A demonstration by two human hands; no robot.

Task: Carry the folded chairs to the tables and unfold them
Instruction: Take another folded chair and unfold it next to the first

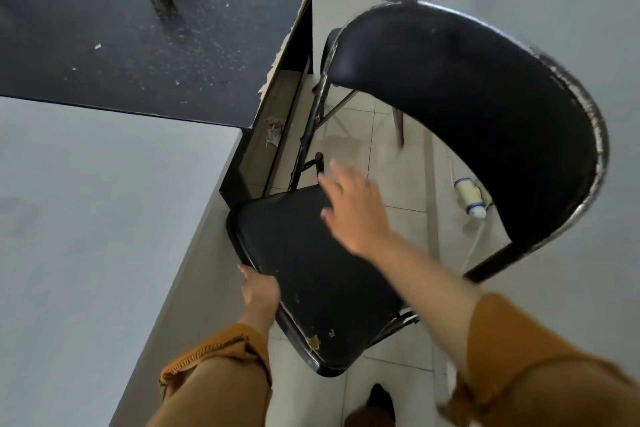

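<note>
Head view, left hand (260, 289) gripping chair seat (304, 253)

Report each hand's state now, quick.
Left hand: grips the near-left rim of the chair seat.
Right hand: open, fingers spread above the seat, holding nothing; contact cannot be told.

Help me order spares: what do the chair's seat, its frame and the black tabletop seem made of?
Seat: black vinyl-like cover, dull sheen, torn patch near one edge. Frame: metal tube, black paint worn to silver on the backrest rim. Tabletop: probably black laminate over board; its edge peels pale.
</note>
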